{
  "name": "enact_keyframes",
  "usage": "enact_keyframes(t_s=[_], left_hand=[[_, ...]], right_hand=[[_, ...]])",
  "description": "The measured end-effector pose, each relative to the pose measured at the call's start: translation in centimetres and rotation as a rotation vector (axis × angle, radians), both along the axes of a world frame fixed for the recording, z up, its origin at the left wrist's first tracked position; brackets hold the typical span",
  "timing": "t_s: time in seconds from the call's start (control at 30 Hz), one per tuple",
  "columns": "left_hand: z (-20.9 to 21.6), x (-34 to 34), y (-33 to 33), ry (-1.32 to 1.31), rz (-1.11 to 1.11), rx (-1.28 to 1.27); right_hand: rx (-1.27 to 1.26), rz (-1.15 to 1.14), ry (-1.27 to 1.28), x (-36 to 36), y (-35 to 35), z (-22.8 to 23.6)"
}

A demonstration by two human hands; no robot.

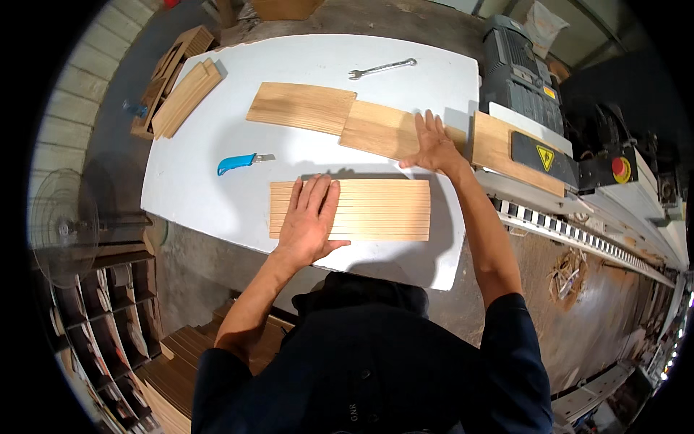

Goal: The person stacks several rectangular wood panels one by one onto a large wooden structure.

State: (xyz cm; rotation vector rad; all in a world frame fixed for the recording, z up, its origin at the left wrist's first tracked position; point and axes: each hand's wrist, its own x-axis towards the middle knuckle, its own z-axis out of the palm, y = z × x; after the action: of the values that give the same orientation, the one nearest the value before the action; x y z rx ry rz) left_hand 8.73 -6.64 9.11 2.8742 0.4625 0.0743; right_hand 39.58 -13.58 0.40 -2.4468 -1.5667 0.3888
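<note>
- The white table (188,184) spread out under everything, and the striped board (383,210) lay near its close edge, just in front of my body.
- That striped board was my landmark: its long axis ran left to right across me, its grooves following the same line. I could not tell whether it was one piece or strips side by side.
- Beyond the striped board lay two smooth boards, the left one (302,107) and the right one (376,130), end to end and slanting, their right side nearer to me.
- My left hand (306,224) lay flat on the striped board's left half, fingers straight and close together, thumb out over its near edge; it was plainly the nearer hand.
- My right hand (436,150) was spread wide beyond the striped board's far right corner, over the right smooth board; I could not tell how firmly it touched.
- Well beyond the striped board lay a wrench (382,69).
- A blue knife (238,163) lay past its far left corner.
</note>
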Motion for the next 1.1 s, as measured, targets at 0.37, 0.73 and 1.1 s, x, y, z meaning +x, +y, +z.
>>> enact_keyframes(t_s=[0.37, 0.73, 1.1], left_hand=[[-0.4, -1.5, -0.2, -0.132, -0.009, -0.073], [-0.9, -1.5, -0.3, -0.152, 0.014, -0.077], [-1.1, -1.5, 0.0, -0.117, 0.024, -0.046]], right_hand=[[-0.19, -0.051, -0.079, -0.8, 1.3, 1.3], [0.151, 0.133, 0.618, -2.0, 0.9, 4.8], [0.028, 0.325, 0.685, -7.9, 1.5, 7.0]])
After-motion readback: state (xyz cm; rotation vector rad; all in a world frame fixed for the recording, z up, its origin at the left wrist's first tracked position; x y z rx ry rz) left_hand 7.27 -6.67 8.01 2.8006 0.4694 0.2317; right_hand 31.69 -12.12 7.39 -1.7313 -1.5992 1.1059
